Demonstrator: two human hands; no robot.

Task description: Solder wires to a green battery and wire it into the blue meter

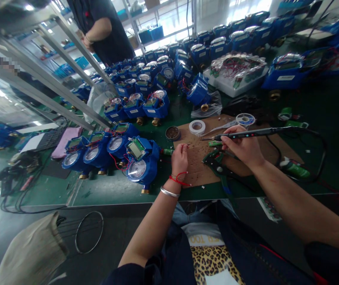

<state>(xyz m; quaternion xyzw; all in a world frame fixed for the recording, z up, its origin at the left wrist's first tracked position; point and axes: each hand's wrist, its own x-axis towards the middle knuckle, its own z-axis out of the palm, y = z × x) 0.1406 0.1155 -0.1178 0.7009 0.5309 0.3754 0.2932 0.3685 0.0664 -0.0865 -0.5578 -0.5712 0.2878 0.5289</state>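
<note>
My right hand (pixel 242 146) is closed round a black soldering iron (pixel 246 133), its thin tip pointing left over a brown cardboard sheet (pixel 196 170). A small green circuit board (pixel 215 143) lies beneath the iron, beside my fingers. My left hand (pixel 180 160) is pinched at the cardboard's left edge; what it holds is too small to make out. Left of it stands a blue meter (pixel 142 170) with a tilted display, a green cylindrical part (pixel 167 151) between them. Green-handled pliers (pixel 219 168) lie between my hands. A white tape roll (pixel 197 127) and a round tin (pixel 173 133) sit behind.
Rows of blue meters (pixel 133 107) fill the back of the green table (pixel 98 194). A white foam tray (pixel 234 85) with wired boards stands behind the cardboard. A solder spool (pixel 245 119) is nearby. Another person (pixel 104 31) stands beyond the table. Metal posts rise at left.
</note>
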